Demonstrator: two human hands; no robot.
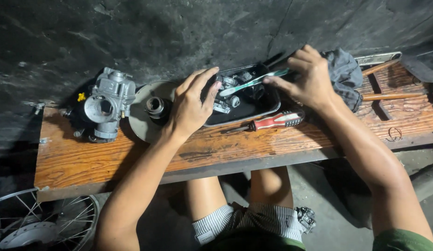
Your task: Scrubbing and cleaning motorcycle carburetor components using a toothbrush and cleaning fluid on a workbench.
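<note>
A single view comes from the person's head, looking steeply down and forward from close range. The wooden counter point(133, 158) crosses the middle, a dark wall lies at the far side, and the person's knees sit at the near edge.

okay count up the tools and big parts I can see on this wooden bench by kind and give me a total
Green-and-white toothbrush in the right hand: 1
Red-handled screwdriver: 1
Silver metal carburetor: 1
Black rectangular parts tray, left hand at its edge: 1
Round grey metal dish: 1
Grey rag: 1
Wooden handles: 2
Total: 8
</note>
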